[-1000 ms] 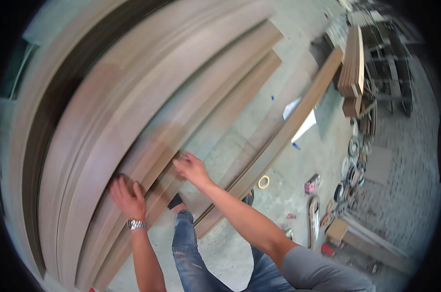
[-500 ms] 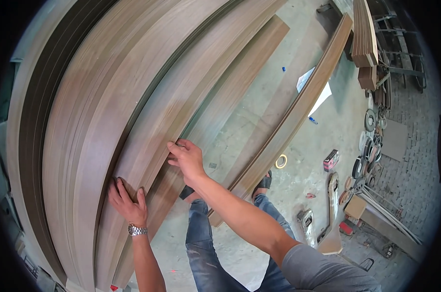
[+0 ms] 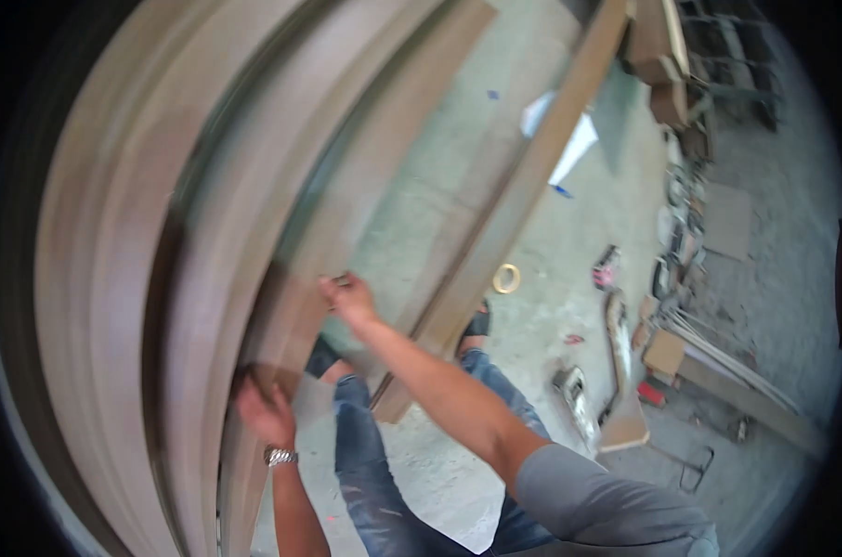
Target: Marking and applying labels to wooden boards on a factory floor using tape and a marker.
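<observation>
My left hand (image 3: pixel 267 418) is lower and nearer to me, with its fingers (image 3: pixel 247 397) pointing upward and the thumb (image 3: pixel 281 401) a little apart, all blurred. My left forearm (image 3: pixel 298 511) rises almost straight under it. My right hand (image 3: pixel 349 302) is farther forward, fingers curled inward, and my right arm (image 3: pixel 430 376) stretches diagonally, elbow (image 3: pixel 509 450) slightly bent

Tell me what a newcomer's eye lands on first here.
Likely the long brown wooden-looking boards sweeping across the left half, then the bare left hand and bare right hand at the rightmost of them. Next, the yellow ring-shaped roll on the grey floor, right of a lone long brown board.
</observation>
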`<state>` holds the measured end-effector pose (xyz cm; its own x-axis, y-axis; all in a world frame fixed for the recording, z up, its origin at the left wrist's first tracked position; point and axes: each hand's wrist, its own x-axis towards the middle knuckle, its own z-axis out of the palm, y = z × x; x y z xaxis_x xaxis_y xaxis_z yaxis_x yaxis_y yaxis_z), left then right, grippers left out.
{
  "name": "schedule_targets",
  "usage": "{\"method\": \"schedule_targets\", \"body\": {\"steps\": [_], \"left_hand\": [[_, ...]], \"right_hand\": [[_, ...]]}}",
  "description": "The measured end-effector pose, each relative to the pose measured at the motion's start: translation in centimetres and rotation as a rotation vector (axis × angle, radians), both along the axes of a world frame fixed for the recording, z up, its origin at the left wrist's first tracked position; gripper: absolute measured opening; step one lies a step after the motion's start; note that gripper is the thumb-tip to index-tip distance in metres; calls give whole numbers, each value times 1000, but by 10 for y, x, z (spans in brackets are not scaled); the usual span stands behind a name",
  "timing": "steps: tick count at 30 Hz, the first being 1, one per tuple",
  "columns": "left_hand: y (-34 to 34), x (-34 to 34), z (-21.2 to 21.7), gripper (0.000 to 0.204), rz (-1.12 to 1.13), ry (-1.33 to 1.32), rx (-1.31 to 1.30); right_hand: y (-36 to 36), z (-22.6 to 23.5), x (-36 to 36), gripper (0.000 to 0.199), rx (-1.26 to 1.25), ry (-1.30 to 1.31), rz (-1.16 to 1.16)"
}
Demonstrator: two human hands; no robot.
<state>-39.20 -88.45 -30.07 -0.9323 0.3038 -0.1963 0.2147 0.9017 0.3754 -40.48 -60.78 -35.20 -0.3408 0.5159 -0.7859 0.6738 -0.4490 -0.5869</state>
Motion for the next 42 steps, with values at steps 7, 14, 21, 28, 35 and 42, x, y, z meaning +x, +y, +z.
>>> {"method": "schedule_targets", "body": {"steps": [7, 14, 21, 28, 35, 42], "left_hand": [[21, 2, 1, 63, 6, -6, -44], [28, -8, 9, 73, 151, -44, -158], [25, -20, 10, 77, 202, 4, -159], [34, -18, 2, 82, 45, -92, -275], [-20, -7, -12, 90, 45, -110, -210], [-71, 6, -10, 82, 54, -271, -152]], "right_hand": [[-9, 5, 12, 56, -97, 10, 4], [-26, 30, 23, 67, -375, 86, -34], [-33, 45, 16, 72, -486, 165, -157], [-27, 33, 38, 65, -503, 107, -321], [-26, 26, 26, 63, -525, 212, -242], [-39, 24, 40, 62, -504, 172, -388]]}}
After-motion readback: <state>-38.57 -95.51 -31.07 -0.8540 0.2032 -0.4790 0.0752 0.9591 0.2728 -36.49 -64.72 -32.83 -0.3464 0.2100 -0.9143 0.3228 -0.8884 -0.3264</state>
